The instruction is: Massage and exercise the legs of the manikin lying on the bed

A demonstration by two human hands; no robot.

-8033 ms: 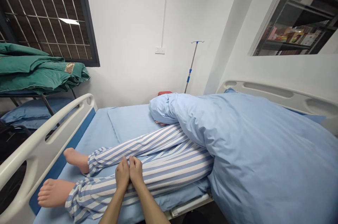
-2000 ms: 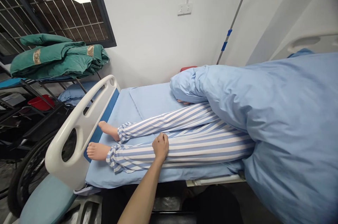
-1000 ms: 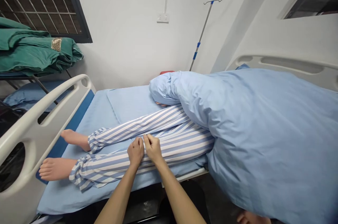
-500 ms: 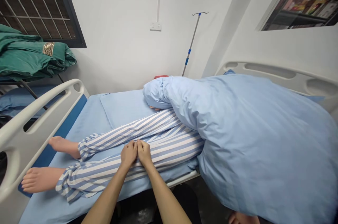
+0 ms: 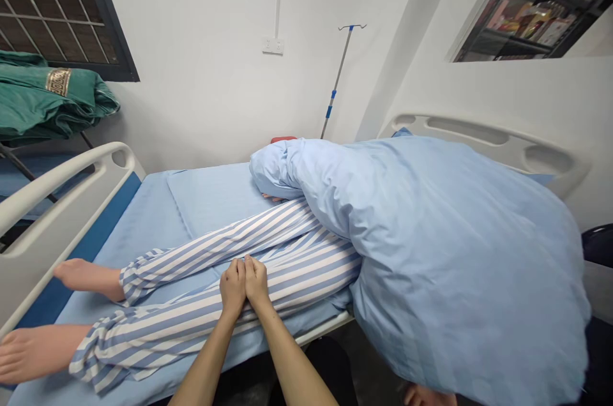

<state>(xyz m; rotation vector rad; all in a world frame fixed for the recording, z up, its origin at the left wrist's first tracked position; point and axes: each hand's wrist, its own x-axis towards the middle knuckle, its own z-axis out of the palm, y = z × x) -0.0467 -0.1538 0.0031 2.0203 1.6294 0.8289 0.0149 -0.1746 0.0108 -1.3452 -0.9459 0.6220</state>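
Note:
A figure in blue-and-white striped pyjama trousers lies on a hospital bed, bare feet toward the footboard. A light blue duvet covers the upper body. My left hand and my right hand rest side by side on the near leg around the knee. Their fingers are curled and pressed onto the striped cloth, thumbs touching each other.
A white footboard stands at the left and a white headboard at the right. An IV pole leans by the far wall. Folded green bedding lies on a rack at the left. A window with shelves is at upper right.
Two seconds ago only one hand lay on the leg; now both hands press there together. Over the last second they have stayed put while the view shifted slightly right.

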